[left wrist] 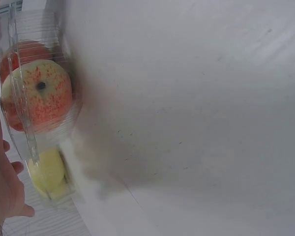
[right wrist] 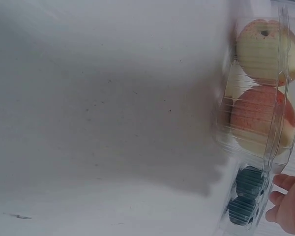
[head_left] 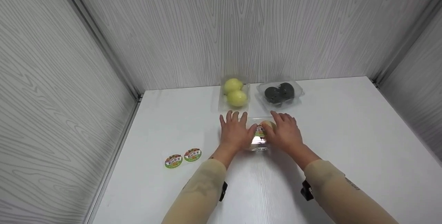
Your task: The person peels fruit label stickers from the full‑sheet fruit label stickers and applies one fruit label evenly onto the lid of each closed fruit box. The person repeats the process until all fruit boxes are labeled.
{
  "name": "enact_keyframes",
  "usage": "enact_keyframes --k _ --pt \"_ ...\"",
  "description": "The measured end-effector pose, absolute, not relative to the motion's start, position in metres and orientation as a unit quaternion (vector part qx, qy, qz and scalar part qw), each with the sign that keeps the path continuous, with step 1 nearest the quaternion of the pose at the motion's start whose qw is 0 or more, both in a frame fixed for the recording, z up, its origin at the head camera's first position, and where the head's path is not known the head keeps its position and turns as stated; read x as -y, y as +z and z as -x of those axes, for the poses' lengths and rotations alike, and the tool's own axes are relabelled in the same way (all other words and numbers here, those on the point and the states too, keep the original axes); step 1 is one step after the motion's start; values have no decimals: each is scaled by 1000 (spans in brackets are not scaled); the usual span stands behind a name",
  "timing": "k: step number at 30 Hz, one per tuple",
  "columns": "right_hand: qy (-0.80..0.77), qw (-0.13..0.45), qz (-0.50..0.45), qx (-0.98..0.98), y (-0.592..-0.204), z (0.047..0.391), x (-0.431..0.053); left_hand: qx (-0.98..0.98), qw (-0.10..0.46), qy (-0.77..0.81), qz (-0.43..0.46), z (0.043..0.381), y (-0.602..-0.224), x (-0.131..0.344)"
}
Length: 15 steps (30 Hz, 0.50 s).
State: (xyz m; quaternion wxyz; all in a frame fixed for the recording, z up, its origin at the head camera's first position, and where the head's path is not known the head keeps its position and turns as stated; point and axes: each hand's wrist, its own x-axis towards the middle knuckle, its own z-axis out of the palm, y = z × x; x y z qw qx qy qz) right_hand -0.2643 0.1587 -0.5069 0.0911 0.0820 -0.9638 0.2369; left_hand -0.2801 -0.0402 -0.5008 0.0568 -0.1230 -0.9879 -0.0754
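Observation:
A clear plastic clamshell box (head_left: 258, 147) lies on the white table with red-and-yellow apples (left wrist: 42, 98) inside. On its lid sits a round, colourful label sticker (head_left: 260, 131). My left hand (head_left: 234, 132) rests at the box's left side, fingers spread and thumb on the lid by the sticker. From the right side, my right hand (head_left: 286, 132) reaches over the lid with its fingers extended, and its thumb also touches beside the sticker. Both hands partly hide the box in the head view. In the right wrist view the lid looks closed over the apples (right wrist: 258, 118).
Behind the left hand stands a clear box with two yellow pears (head_left: 237, 98). Another clear box, with dark round fruit (head_left: 274, 95), is to its right. Two round stickers (head_left: 173, 161) on a backing lie at the left. Grey wood-grain walls (head_left: 193, 27) enclose the table.

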Motion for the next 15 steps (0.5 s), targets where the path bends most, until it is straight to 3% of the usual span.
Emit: enact_keyframes --k 15 --pt "220 64 -75 970 -507 268 -160 986 65 -101 113 285 -510 36"
